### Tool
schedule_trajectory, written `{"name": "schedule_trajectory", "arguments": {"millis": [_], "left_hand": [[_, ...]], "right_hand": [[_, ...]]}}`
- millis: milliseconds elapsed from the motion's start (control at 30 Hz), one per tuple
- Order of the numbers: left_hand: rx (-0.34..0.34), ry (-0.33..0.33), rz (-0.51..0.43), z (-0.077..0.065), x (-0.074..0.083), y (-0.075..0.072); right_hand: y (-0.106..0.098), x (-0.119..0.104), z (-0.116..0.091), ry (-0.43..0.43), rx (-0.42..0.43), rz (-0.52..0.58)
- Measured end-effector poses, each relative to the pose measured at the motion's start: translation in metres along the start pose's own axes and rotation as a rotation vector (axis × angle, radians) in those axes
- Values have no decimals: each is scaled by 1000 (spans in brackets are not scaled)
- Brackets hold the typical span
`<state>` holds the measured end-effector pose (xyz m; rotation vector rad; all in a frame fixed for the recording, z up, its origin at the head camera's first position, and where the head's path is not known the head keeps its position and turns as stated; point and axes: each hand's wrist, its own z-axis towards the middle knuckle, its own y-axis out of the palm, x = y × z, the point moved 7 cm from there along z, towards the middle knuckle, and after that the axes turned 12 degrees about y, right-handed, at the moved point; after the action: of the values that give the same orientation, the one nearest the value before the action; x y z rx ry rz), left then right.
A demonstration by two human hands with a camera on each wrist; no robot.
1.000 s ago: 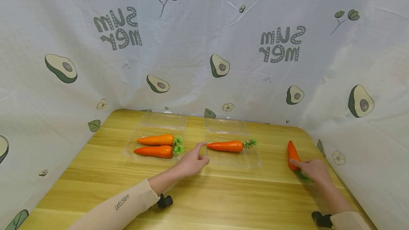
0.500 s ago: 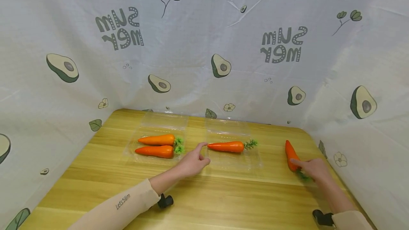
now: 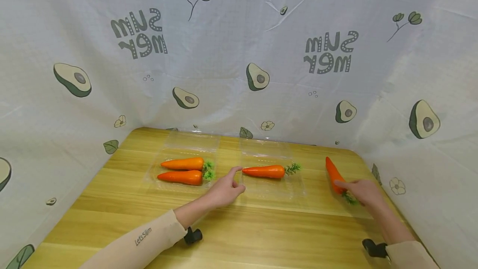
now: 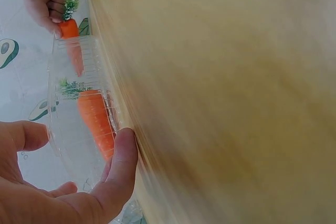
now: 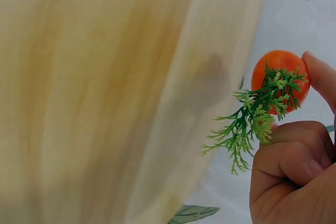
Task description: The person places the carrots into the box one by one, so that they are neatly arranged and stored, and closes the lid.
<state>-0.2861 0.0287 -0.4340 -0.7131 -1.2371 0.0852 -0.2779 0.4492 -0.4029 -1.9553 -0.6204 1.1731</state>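
Note:
My right hand pinches an orange carrot at its thick end, beside the green leafy top; its tip points away. From behind, the right wrist view shows the carrot's round end between thumb and fingers, the leaves hanging free. My left hand holds the left end of an open clear plastic box, thumb and finger spread across it in the left wrist view. One carrot lies lengthwise in this box, its tip next to my left fingertip.
A second open clear box stands to the left, with an orange carrot and a redder carrot side by side. Both lids lean back near the printed curtain, which rises behind the wooden table.
My right hand has moved the carrot to the left and away from me, and the carrot's tip now points further left. The left hand and both boxes stay put.

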Motion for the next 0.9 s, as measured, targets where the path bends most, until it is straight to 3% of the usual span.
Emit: {"name": "schedule_trajectory", "arguments": {"millis": [467,900], "left_hand": [[-2,3,11,0,0,0],[-4,3,14,-1,1,-1]], "right_hand": [[-4,-27,-3,-42,-65,36],[-4,-59,-15,-95,-59,-46]]}}
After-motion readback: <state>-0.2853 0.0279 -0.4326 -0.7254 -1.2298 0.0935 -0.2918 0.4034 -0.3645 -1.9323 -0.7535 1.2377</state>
